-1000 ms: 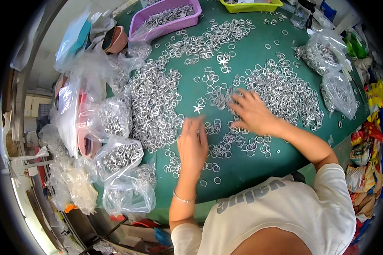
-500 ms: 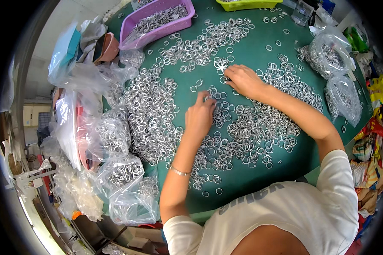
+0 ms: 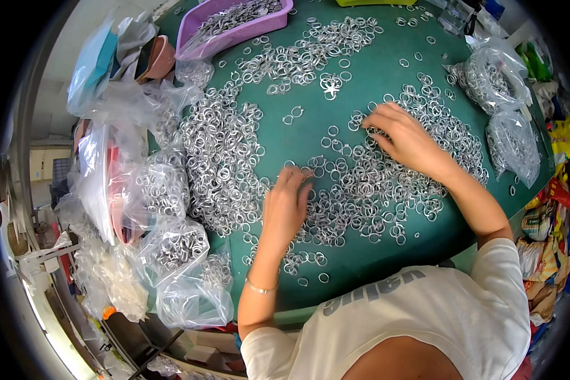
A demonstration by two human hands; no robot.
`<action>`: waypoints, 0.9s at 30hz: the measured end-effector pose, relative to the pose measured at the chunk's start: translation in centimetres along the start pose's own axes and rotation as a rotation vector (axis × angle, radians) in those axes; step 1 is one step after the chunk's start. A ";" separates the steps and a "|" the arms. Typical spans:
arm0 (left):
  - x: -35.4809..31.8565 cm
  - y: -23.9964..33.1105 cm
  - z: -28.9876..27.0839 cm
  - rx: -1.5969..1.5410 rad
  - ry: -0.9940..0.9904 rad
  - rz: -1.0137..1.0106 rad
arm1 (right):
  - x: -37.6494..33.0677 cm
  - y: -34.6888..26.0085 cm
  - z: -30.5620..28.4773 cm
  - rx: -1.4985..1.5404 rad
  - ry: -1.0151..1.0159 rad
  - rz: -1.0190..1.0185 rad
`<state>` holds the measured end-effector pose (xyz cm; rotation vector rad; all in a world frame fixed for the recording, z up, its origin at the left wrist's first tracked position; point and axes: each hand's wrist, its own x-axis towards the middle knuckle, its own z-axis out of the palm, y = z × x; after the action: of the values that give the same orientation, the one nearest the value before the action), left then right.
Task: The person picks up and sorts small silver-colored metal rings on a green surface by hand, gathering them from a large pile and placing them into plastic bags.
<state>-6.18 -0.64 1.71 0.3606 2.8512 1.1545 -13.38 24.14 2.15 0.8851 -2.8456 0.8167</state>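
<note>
Many small silver metal rings lie in heaps on a green table. My left hand (image 3: 284, 206) is at the near edge of the middle heap (image 3: 329, 215), fingertips among a few rings and thumb held apart. To the right, my right hand (image 3: 404, 136) rests at the upper edge of the right heap (image 3: 411, 183). Its fingers are bent and spread from the thumb, touching rings, some hidden beneath them. No ring shows gripped in either hand. Beyond my hands a star-shaped silver piece (image 3: 330, 90) lies with a few rings.
A large ring heap (image 3: 221, 164) lies on the left, another heap (image 3: 304, 57) at the far side. A purple basket (image 3: 234, 35) of metal pieces stands at the back. Clear bags of rings (image 3: 164, 196) line the left; more bags (image 3: 513, 142) sit at the right edge.
My right hand has left the star-shaped piece and moved right and nearer, onto the right heap. My left hand has drawn nearer and slightly left.
</note>
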 end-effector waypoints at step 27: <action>4.0 -2.8 3.2 -0.557 0.046 -0.189 | 4.2 1.0 6.0 0.004 0.075 -0.058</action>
<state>-10.23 0.56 -2.36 0.0331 2.3796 1.8383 -16.81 19.64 -2.63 0.9129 -2.7419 0.8311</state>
